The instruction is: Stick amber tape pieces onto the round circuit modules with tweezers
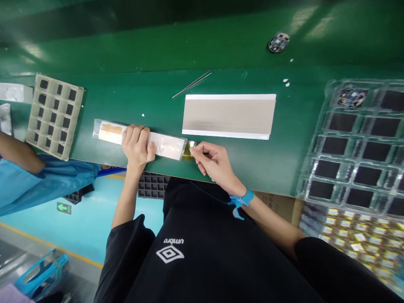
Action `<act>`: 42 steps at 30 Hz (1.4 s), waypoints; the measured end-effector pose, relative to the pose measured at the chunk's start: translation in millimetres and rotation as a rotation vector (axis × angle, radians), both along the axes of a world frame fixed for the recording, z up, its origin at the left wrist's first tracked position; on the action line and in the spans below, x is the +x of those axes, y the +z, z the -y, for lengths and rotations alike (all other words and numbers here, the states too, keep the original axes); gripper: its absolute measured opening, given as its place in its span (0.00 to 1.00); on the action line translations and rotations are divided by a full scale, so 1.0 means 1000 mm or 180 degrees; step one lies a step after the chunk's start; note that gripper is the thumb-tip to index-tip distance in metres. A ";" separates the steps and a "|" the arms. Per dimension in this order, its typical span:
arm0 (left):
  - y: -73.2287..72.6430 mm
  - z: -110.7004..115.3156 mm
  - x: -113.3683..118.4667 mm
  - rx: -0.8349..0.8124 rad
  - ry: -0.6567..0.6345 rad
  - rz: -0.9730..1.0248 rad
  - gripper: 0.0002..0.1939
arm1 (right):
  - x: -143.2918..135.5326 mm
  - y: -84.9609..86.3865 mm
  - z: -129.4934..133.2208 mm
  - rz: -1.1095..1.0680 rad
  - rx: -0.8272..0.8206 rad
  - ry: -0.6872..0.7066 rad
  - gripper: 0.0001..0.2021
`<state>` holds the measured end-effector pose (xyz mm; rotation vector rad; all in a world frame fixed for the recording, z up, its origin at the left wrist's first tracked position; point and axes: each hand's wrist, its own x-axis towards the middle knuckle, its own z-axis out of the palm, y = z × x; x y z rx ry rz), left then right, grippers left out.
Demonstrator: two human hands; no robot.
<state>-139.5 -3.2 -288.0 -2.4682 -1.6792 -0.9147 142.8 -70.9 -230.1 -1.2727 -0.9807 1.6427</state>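
Observation:
My left hand (137, 145) is closed over a long, clear plastic sleeve (168, 146) with a pale strip inside, which lies along the table's near edge. An orange-yellow patch shows in the sleeve's left part. At its right end, my right hand (214, 162), with a blue wrist strap (241, 198), pinches a small, shiny yellow film (188, 150) between thumb and forefinger. Whether the film is partly inside the sleeve, I cannot tell. Beyond my right hand lies a flat, beige ribbed sheet (229, 116) with white borders. Metal tweezers (192, 84) rest behind it.
On the right stands a clear compartment tray (311, 168) with black pads and a round circuit board (352, 97). Another round board (279, 42) lies at the back. A beige compartment tray (53, 117) is on the left, near a person's blue sleeve (63, 179).

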 end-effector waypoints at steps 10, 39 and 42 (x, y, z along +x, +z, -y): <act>0.000 -0.004 -0.006 0.0095 -0.0073 0.0011 0.40 | 0.072 0.004 0.012 0.0535 -0.0014 -0.0177 0.33; 0.081 0.072 0.198 -0.0105 -0.1087 0.1288 0.15 | 0.092 0.041 0.029 0.0503 0.0755 -0.0563 0.25; 0.087 0.080 0.205 -0.0555 -0.0829 0.1952 0.06 | 0.088 0.044 0.029 0.0470 0.0895 -0.0476 0.23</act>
